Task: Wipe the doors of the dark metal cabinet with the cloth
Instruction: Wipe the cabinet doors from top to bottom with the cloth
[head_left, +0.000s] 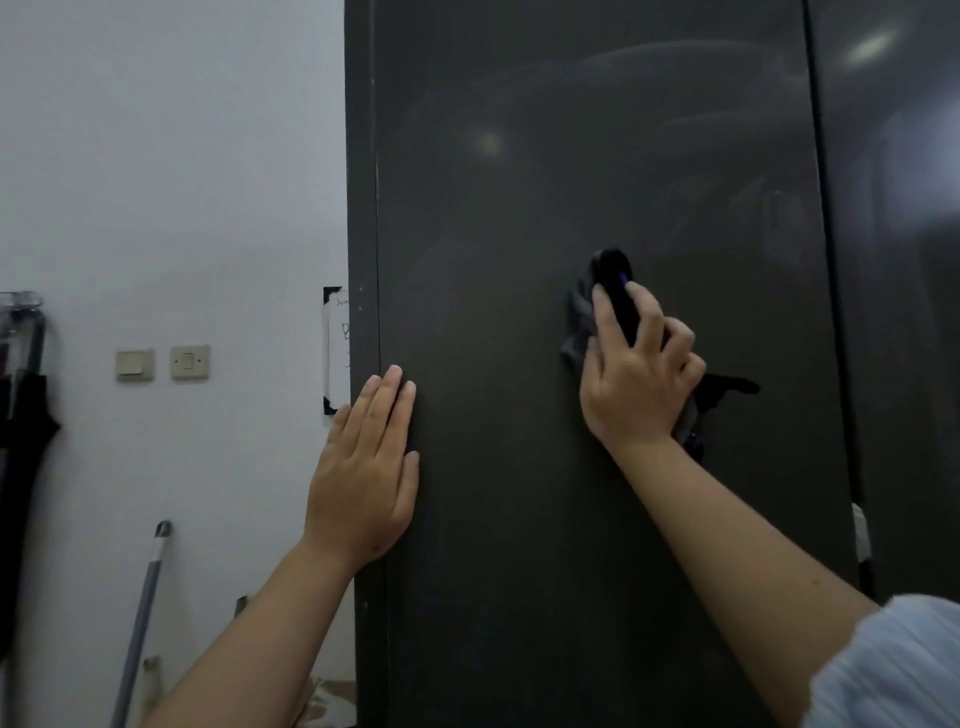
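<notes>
Two bare hands are resting on the left door (597, 467) of the dark cabinet (893, 312). The cloth (613, 291) is lying bunched against the door's middle, its long axis running roughly upright, top end pointing up. The right hand (636, 384) is gripping it, fingers curled round the fabric and pressing it to the metal. The left hand (363, 467) is lying flat, fingers straight and together, touching the door's left edge.

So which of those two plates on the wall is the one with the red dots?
Start at the dark cabinet and look left across the white wall, level with the left hand. Two beige plates sit side by side; it is the right one, nearer the cabinet. The left plate is plain.
</notes>
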